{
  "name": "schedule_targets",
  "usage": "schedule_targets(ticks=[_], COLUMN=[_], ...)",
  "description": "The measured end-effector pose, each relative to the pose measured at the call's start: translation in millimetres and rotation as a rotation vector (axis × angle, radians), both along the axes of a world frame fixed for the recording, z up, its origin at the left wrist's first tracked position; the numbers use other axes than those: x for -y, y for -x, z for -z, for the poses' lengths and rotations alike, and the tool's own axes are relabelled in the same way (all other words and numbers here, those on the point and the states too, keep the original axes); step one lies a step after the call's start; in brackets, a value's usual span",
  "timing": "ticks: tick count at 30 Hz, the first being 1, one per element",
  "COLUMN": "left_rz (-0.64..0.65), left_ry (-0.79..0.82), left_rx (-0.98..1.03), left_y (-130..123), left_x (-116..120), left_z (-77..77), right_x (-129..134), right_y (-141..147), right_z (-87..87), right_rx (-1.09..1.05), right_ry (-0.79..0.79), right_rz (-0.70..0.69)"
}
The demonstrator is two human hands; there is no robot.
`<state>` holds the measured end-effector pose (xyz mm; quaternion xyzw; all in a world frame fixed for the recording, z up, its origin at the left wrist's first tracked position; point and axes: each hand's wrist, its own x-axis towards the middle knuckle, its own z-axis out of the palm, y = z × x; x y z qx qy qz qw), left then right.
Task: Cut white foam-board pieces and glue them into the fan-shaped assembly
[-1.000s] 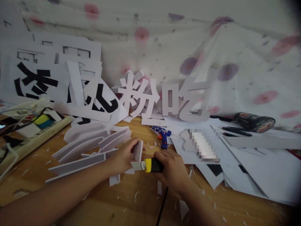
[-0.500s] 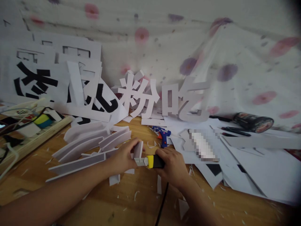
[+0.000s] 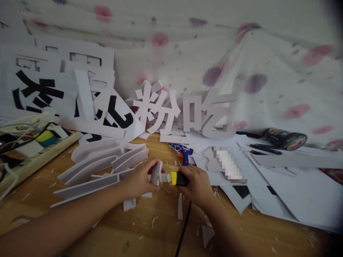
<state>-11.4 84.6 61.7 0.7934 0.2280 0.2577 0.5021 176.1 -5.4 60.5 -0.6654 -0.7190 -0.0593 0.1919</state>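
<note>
My left hand [image 3: 142, 180] is closed on a small white foam-board piece [image 3: 156, 174], held upright at the middle of the wooden table. In my right hand [image 3: 197, 184] is a black and yellow utility knife [image 3: 177, 178], its blade pointing left and touching or very near the edge of the piece. Just left of my left hand lies a curved white foam-board letter shape [image 3: 93, 167] with raised walls. Beyond my right hand rests a blue glue gun [image 3: 184, 152] with a small red light.
White cut-out characters [image 3: 158, 107] stand at the back before a flowered curtain [image 3: 187, 43]. Left is a power strip [image 3: 16, 171] with cables. White sheets [image 3: 302, 192] spread right, near pens and a dark cylinder [image 3: 285, 139]. A black cord [image 3: 184, 228] and scraps lie in front.
The knife has risen slightly, and its blade now meets the piece higher up. The white piece has turned a little in my left hand. The view has shifted slightly.
</note>
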Motion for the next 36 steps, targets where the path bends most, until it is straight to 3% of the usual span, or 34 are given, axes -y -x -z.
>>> schedule_targets(ticks=[8, 26, 36], left_rz=[0.049, -0.004, -0.015], left_ry=[-0.038, -0.209, -0.179], left_rx=[-0.055, -0.037, -0.035], left_y=[1, 0, 0], left_x=[2, 3, 2], left_z=[-1.1, -3.3, -0.3], right_x=[3, -1, -1], right_y=[12, 9, 8], right_z=[-2.2, 2.8, 2.7], right_rx=[-0.036, 0.010, 0.011], right_ry=[-0.050, -0.118, -0.124], right_rz=[-0.096, -0.046, -0.042])
